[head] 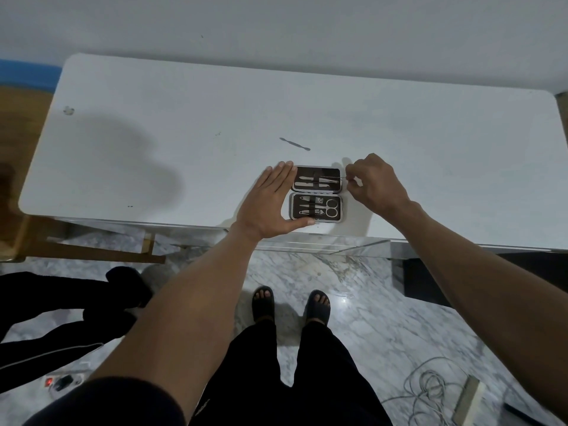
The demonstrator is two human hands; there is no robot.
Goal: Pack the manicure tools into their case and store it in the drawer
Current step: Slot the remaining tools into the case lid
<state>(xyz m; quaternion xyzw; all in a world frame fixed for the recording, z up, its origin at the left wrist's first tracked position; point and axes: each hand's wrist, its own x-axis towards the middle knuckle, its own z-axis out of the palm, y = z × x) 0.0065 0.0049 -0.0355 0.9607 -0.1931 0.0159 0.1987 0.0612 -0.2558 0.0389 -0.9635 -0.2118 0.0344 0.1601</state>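
A: Where is the manicure case [316, 194]?

B: It lies open near the front edge of the white counter [153, 155]. Small scissors [329, 208] sit in the near half.

A: What is the left hand [270, 202] doing?

B: It is flat and wide open. Its fingers press along the case's 9 o'clock side, and its thumb lies along the 6 o'clock edge.

A: And the right hand [376, 182]?

B: It is at 3 o'clock from the case. Its fingertips pinch a thin metal tool [333, 180] that lies across the far half.

A: Anything else out?

B: One thin cuticle pusher [294, 144] lies loose on the counter, at 12 o'clock from the case.
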